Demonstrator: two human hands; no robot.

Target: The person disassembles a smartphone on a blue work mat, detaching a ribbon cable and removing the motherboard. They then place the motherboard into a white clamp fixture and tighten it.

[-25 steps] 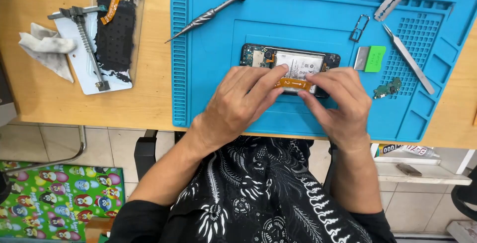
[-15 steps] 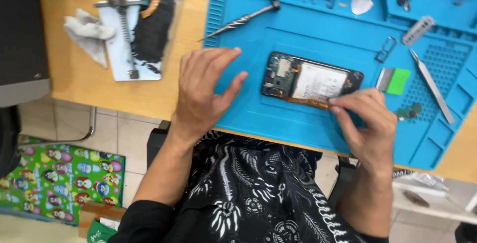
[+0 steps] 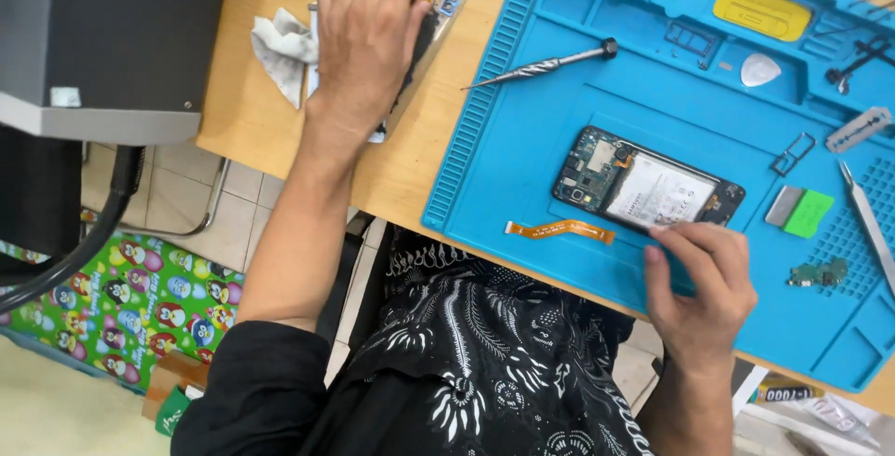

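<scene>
- Left hand (image 3: pixel 365 41), fingers spread flat, presses a clear bag (image 3: pixel 424 18) at the table's (image 3: pixel 410 162) far edge, beside a rag (image 3: pixel 280 50).
- Orange flex cable (image 3: pixel 559 228) lies loose near the mat's (image 3: pixel 653 92) front edge.
- Opened phone (image 3: pixel 648 186) sits mid-mat.
- Right hand (image 3: pixel 697 293), fingers bent, touches the phone's near edge.
</scene>
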